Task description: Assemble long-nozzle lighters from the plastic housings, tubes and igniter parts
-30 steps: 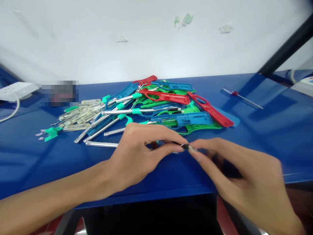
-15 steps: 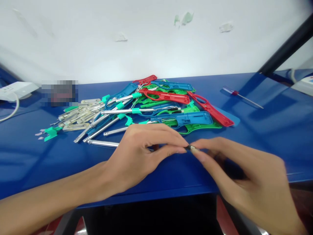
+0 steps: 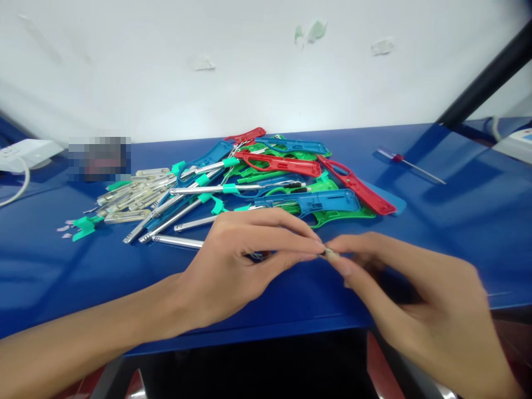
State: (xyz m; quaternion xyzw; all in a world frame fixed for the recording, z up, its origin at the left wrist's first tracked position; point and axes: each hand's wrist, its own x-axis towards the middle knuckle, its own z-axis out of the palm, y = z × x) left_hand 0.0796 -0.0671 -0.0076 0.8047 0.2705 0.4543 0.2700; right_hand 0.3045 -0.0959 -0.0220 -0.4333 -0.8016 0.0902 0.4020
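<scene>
My left hand [image 3: 241, 260] and my right hand [image 3: 411, 293] meet fingertip to fingertip near the front edge of the blue table [image 3: 457, 221]. Both pinch a small, thin dark and silver part [image 3: 328, 252] between thumb and forefinger; most of it is hidden by the fingers. Just behind the hands lies a pile of red, blue and green plastic lighter shells [image 3: 307, 183] mixed with silver metal tubes [image 3: 178, 213] that carry teal collars.
A cluster of clear plastic pieces [image 3: 133, 194] and small teal parts [image 3: 85, 224] lies at the left. A red-handled screwdriver [image 3: 409, 163] rests at the right back. White power strips sit at both far corners [image 3: 25, 152]. A black post [image 3: 486, 77] slants at the right.
My hands have drawn slightly closer together around the small part; less of it shows between the fingertips. The pile has not moved.
</scene>
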